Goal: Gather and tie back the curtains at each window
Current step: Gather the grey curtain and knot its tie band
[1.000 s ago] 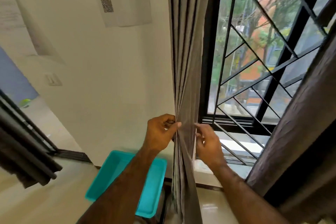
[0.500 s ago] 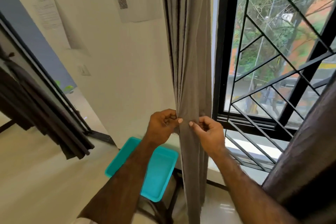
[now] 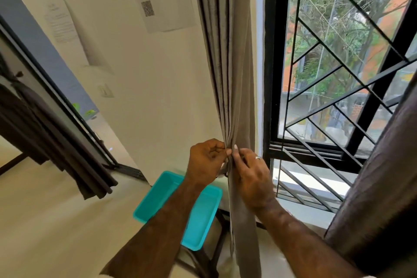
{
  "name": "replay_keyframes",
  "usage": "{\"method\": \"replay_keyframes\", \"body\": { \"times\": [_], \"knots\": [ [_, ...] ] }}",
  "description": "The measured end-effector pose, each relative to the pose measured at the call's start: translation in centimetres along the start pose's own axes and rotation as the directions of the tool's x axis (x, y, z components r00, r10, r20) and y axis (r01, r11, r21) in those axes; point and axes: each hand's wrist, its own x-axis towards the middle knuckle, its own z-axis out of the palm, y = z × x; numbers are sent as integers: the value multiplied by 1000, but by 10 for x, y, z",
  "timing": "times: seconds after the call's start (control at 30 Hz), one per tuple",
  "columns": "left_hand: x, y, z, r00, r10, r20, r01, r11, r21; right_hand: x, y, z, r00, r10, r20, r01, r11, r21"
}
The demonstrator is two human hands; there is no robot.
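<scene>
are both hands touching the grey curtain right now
Touching. The head view shows the left hand and the right hand both pinching the gathered grey curtain from either side, with no gap.

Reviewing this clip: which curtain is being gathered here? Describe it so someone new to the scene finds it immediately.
Start at the black-framed window with the diagonal grille. Along its left edge, against the cream wall, hangs a grey pleated curtain, pinched at sill height between the left hand and right hand. It is paler than the dark brown curtain at far right, and it hangs above a turquoise tray.
</scene>
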Motion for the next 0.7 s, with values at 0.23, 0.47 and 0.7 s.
{"method": "replay_keyframes", "body": {
  "times": [0.23, 0.47, 0.7],
  "knots": [
    [5, -6, -5, 999, 50, -17, -48, 996, 69, -15, 23, -3, 963, -173, 208, 173, 985, 18],
    [9, -13, -11, 999, 46, -8, -46, 996, 76, 12, 57, -3, 793, 505, 341, -609, 662, 436],
    [19, -15, -21, 994, 48, 100, -57, 994, 91, 44, 64, -1, 715, 507, 482, -694, 426, 581]
  ]
}}
